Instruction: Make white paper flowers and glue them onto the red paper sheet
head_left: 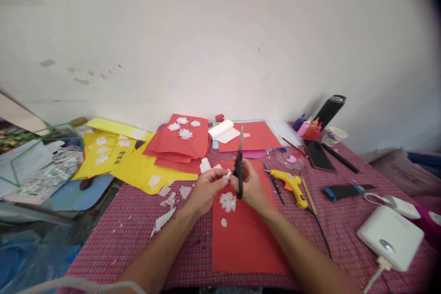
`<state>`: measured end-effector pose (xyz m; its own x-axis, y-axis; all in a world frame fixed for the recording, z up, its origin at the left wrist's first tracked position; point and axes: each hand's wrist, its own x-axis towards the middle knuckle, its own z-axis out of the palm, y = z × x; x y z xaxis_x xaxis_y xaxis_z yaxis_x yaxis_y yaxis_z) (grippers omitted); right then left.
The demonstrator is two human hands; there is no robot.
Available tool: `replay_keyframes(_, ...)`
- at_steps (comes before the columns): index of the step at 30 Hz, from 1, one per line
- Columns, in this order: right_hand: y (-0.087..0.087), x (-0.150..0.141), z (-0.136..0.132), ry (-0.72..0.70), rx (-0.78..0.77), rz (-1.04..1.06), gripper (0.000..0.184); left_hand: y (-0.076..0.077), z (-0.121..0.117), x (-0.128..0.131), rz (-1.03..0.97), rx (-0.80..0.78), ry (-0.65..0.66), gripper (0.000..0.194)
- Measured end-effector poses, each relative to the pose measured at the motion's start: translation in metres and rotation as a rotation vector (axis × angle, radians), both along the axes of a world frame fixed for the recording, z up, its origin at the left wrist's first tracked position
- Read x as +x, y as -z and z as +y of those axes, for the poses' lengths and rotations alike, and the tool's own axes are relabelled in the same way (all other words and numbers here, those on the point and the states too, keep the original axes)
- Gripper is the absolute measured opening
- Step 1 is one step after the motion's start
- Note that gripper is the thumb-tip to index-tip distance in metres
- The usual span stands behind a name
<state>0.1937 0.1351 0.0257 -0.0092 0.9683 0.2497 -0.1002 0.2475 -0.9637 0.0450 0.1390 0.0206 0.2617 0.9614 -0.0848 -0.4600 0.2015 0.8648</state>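
Observation:
My left hand (211,188) pinches a small piece of white paper (226,174) between its fingertips. Close beside it, my right hand (251,183) is closed around black-handled scissors (239,170), their blades pointing up and away from me. The right fingertips come near the paper; whether they touch it I cannot tell. Both hands are over a red sheet (248,243) on the table. On that sheet, just below the hands, lies a ruffled white paper flower (228,202), with a small white scrap (223,223) nearer to me.
White paper scraps (166,220) lie left of the red sheet. Behind are red sheets with white flowers (186,134), a white paper roll (221,129) and yellow sheets (138,167). To the right are a yellow glue gun (289,183), a phone (319,155), a utility knife (344,191) and a white charger (389,236).

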Motion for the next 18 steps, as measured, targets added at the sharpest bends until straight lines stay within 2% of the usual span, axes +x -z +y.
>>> replay_keyframes(8, -0.002, 0.0018, 0.0015, -0.036, -0.028, 0.033, 0.046, -0.002, 0.0001, 0.0011, -0.071, -0.014, 0.01, 0.024)
replay_keyframes(18, -0.0035, 0.0029, 0.0021, -0.042, -0.023, 0.027, 0.044, -0.0007, 0.0002, -0.0006, -0.043, -0.009, 0.002, 0.023)
